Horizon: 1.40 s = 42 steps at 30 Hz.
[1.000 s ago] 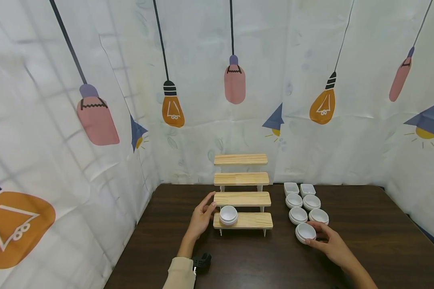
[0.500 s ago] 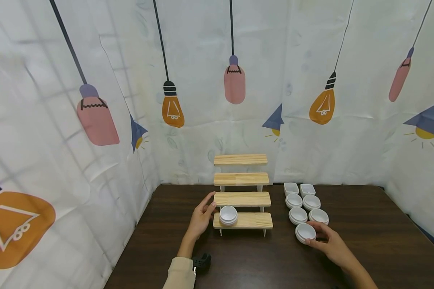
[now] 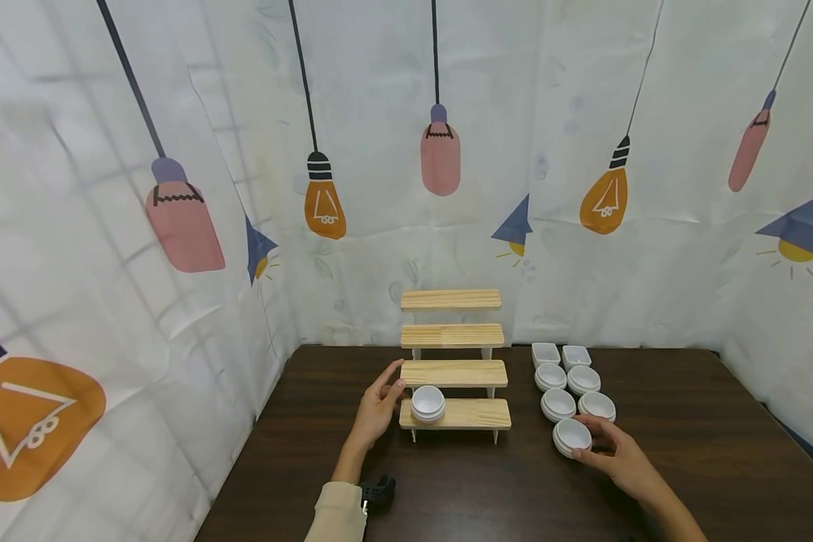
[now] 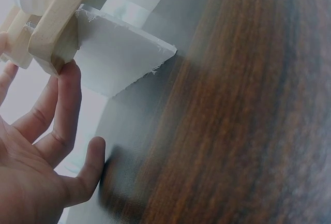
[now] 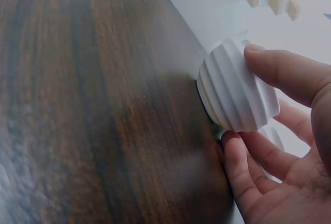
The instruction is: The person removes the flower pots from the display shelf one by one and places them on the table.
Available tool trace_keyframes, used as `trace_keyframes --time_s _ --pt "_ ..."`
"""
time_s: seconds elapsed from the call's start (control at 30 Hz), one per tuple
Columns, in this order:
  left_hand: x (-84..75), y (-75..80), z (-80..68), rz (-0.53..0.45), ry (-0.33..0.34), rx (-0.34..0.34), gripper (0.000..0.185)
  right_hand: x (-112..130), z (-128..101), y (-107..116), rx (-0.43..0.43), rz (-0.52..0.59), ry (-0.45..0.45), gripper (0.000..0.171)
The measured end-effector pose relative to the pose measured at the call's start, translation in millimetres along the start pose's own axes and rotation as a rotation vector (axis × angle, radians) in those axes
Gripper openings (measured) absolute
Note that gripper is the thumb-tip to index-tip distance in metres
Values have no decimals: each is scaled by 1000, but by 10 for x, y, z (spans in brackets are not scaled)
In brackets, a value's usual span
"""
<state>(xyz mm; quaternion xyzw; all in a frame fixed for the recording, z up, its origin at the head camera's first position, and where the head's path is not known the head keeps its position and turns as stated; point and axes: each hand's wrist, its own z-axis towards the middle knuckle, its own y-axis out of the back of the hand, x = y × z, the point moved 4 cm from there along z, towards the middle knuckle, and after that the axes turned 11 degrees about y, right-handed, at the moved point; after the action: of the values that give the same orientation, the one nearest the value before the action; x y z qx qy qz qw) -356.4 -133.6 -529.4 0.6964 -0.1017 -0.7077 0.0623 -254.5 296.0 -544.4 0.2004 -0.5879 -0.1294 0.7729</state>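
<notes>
My right hand [image 3: 619, 455] holds a small white ribbed bowl [image 3: 572, 434] by its side, thumb on one side and fingers on the other. In the right wrist view the bowl [image 5: 235, 87] stands on the dark tabletop. At the left end of a stepped wooden stand [image 3: 474, 414], my left hand [image 3: 374, 410] touches the boards with relaxed fingers. The left wrist view shows a fingertip against the end of one board [image 4: 57, 43]. Another white bowl [image 3: 428, 404] sits at the left of the lowest step, beside that hand.
Several more white round bowls [image 3: 558, 404] stand in two columns behind the held one. Two square white dishes [image 3: 545, 354] are at their far end. The dark wooden table [image 3: 488, 489] meets a patterned white curtain [image 3: 379, 278] at the back.
</notes>
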Motion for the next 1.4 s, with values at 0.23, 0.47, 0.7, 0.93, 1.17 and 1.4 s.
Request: trace_keyframes --time_s 0.23,0.47,0.7,0.93,1.17,1.4 --pt "-6 -3 3 2 -3 2 51 40 -12 27 -26 1 52 59" --pt "-4 -10 9 -2 7 14 48 161 -41 106 -18 -42 79 58" --pt "-39 -8 -3 -28 9 4 47 393 33 213 -70 -179 128 54" --pt "-79 -18 -32 -11 30 -18 46 720 195 88 -89 -133 247 41" --pt "-323 16 -190 -15 21 28 46 876 362 -321 -38 7 314 34" --pt "-350 30 -216 -30 15 26 46 988 503 -819 18 150 300 36"
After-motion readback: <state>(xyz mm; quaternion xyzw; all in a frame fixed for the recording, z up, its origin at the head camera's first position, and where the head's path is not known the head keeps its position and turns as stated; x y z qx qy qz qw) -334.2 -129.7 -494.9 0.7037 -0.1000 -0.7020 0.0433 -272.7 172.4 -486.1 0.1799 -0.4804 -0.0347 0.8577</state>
